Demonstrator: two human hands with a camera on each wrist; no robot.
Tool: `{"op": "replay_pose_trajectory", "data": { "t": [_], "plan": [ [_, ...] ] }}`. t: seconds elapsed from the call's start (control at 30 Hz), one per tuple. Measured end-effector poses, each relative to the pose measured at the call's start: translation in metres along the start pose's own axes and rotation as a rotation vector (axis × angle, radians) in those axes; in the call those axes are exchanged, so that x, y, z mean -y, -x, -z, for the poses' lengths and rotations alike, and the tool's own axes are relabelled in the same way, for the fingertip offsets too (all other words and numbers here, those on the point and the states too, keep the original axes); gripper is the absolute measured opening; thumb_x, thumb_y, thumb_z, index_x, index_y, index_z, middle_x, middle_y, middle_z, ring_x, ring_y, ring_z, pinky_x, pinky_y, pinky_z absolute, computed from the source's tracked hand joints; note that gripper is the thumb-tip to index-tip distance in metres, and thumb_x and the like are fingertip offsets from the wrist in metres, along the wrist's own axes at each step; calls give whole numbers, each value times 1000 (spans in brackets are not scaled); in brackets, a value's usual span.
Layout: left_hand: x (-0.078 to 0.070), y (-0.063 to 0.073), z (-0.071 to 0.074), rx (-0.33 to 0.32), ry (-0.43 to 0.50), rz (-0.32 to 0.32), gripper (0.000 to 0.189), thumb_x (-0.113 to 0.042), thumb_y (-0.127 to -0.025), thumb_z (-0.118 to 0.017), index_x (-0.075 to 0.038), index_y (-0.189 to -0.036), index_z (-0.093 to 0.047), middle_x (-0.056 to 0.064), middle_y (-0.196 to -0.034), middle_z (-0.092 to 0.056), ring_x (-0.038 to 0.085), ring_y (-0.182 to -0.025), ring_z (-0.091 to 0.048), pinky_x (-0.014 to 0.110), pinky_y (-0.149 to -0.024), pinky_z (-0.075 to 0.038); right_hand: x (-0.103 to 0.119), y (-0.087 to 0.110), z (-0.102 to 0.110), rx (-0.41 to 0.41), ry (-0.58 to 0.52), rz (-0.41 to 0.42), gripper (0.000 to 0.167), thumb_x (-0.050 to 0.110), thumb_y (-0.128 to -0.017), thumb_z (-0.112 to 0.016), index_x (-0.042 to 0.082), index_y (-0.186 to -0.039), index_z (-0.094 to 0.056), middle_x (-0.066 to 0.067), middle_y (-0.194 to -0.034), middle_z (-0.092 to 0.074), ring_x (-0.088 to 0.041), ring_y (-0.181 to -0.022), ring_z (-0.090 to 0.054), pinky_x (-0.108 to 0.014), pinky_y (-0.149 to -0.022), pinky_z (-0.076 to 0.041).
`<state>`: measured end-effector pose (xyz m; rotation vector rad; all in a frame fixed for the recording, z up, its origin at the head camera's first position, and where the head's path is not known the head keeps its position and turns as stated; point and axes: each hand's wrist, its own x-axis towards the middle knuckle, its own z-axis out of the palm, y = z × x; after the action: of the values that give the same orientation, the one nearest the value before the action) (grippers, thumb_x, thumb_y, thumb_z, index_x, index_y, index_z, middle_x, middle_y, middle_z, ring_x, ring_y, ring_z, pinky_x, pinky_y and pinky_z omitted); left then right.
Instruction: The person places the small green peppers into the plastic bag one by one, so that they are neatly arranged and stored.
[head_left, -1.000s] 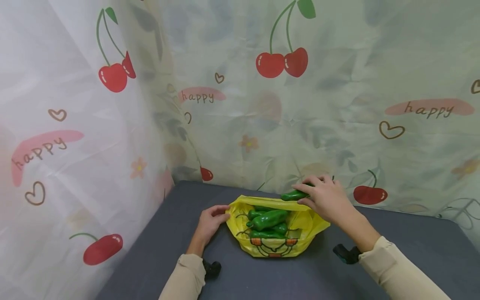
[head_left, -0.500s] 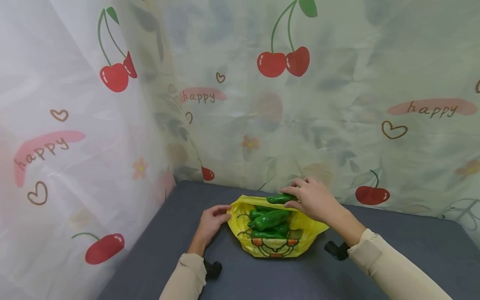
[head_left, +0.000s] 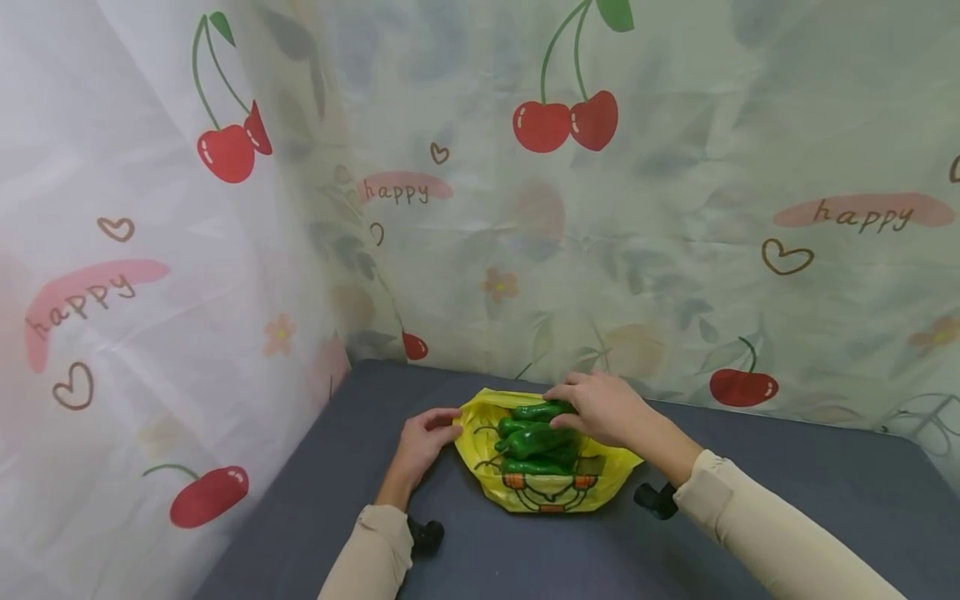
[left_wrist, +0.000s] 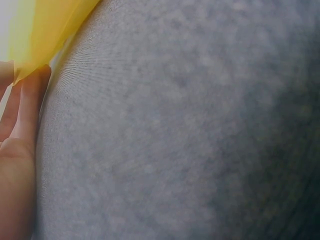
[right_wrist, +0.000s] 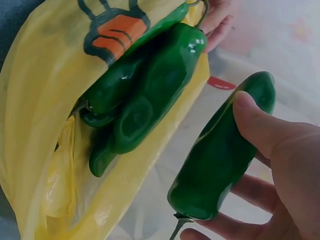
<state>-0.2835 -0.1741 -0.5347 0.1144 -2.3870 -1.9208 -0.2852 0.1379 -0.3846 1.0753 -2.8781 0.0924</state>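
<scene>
A yellow plastic bag (head_left: 611, 479) with a cartoon print lies on its side on the table, its mouth gaping. Several green peppers (head_left: 534, 440) are inside it, some with long thin stems. My left hand (head_left: 420, 446) pinches the bag's left edge between thumb and fingers, as the left wrist view also shows with the yellow plastic (left_wrist: 42, 35). At the upper rim of the mouth, my right hand (head_left: 607, 410) holds another green pepper (right_wrist: 225, 155), thumb on one side and fingers on the other. In the right wrist view this pepper is apart from those in the bag.
A dark grey cloth covers the table (head_left: 525, 554). Behind and to the left hang pale curtains (head_left: 660, 275) printed with cherries and writing. A black wrist device (head_left: 427, 537) sits at the left cuff, and another black device (head_left: 656, 500) at the right.
My right hand has moved left and slightly down with its pepper, from beyond the bag's upper right rim to its mouth. The left hand has kept its place on the bag's edge.
</scene>
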Motion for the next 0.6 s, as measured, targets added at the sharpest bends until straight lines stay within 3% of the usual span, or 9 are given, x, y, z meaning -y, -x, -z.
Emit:
{"op": "replay_pose_trajectory", "data": {
  "t": [0.37,0.6],
  "plan": [
    [1,-1,1,10,-7,9,28,-20,-91,-77,-18,-120,-76,5,-125,-73,18,-114,-66,34,-96,-56,1,1,-4,22,0,-13,45,47,-95,-68,25,-134,-68,-3,-117,-69,-24,-87,-65,-46,-79,-57],
    [2,-1,-1,7,-7,5,29,-19,-92,-77,-16,-121,-75,7,-126,-72,20,-115,-66,37,-98,-56,3,4,-7,73,-57,-32,49,48,-96,-66,23,-138,-65,-10,-130,-67,-34,-107,-67,-51,-87,-58]
  ]
}}
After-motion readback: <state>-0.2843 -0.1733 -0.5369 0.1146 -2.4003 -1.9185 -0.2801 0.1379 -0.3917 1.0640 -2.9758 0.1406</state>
